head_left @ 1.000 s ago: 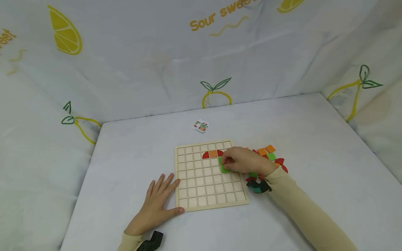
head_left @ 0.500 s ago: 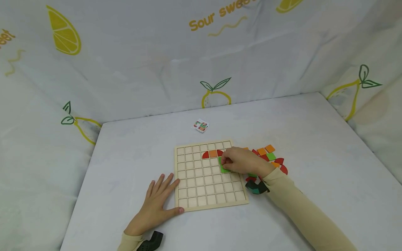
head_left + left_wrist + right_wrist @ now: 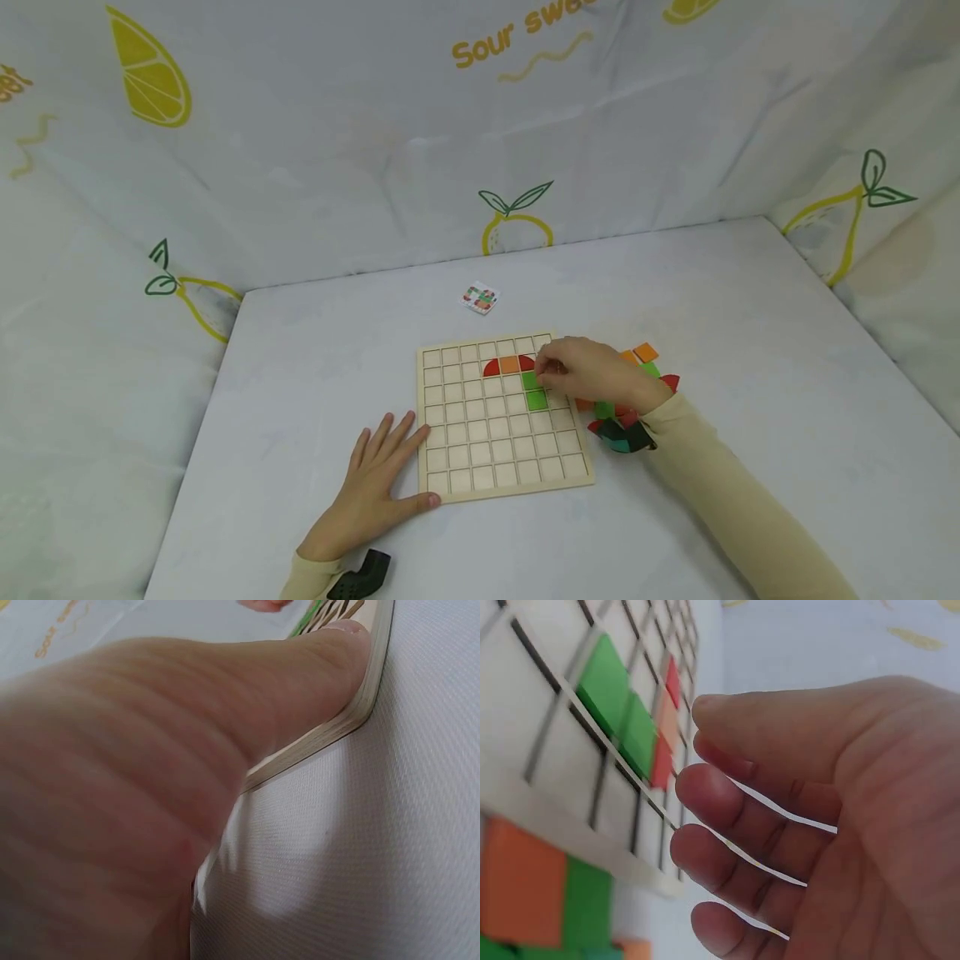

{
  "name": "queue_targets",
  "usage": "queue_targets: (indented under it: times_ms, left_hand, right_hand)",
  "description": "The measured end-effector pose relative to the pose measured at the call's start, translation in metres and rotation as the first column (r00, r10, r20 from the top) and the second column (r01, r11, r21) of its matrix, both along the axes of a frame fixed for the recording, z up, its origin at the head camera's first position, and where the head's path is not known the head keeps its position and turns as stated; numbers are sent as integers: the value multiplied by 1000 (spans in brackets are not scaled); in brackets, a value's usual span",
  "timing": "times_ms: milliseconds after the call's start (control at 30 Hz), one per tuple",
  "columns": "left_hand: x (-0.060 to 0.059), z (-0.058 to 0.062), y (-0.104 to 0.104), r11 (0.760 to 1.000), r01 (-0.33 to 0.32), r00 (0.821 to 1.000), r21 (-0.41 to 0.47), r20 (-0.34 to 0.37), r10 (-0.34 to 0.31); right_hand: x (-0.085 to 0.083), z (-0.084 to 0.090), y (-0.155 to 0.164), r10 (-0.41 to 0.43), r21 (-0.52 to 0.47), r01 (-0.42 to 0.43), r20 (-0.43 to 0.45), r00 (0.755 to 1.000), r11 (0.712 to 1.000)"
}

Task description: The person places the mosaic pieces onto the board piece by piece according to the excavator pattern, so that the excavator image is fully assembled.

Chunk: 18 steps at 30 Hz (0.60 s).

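Observation:
A pale wooden grid board [image 3: 480, 457] lies on the white table. In its upper right part sit a red quarter-round tile [image 3: 491, 367], an orange square tile [image 3: 509, 364], another red piece [image 3: 527, 363] and two green square tiles [image 3: 536, 401] below. My left hand [image 3: 371, 492] lies spread at the board's left side; its thumb [image 3: 315, 679] rests on the near corner in the left wrist view. Over the board's right edge hovers my right hand [image 3: 592, 371], fingers loosely bent. In the right wrist view nothing shows between its thumb and fingertips [image 3: 709, 787].
Loose red, orange and green tiles [image 3: 646, 352] lie right of the board, partly hidden by the right hand and wrist. A small card [image 3: 480, 297] with a coloured pattern lies behind the board. A white printed cloth [image 3: 337, 150] rises behind the table.
My right hand has lifted off the lower green tile and moved slightly up and right, baring both green tiles. The left hand stays in place.

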<state>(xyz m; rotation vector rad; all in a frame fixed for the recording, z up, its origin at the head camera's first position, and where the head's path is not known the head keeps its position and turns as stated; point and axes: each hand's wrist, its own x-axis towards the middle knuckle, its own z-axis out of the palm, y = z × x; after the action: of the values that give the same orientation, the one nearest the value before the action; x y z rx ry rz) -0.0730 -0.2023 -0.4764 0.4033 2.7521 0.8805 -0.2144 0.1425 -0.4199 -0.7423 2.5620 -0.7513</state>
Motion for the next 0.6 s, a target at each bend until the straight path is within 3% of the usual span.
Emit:
queue_targets:
  times_ms: [300,600]
  left_hand:
    - [0,-1,0,1000,0,1000,-3,-5,0]
    - [0,-1,1,1000,-1,1000,-7,-1,1]
  right_hand:
    - [-12,23,40,-119,4,119,-45,992,993]
    - [-20,19,65,-160,138,150,61,985,979]
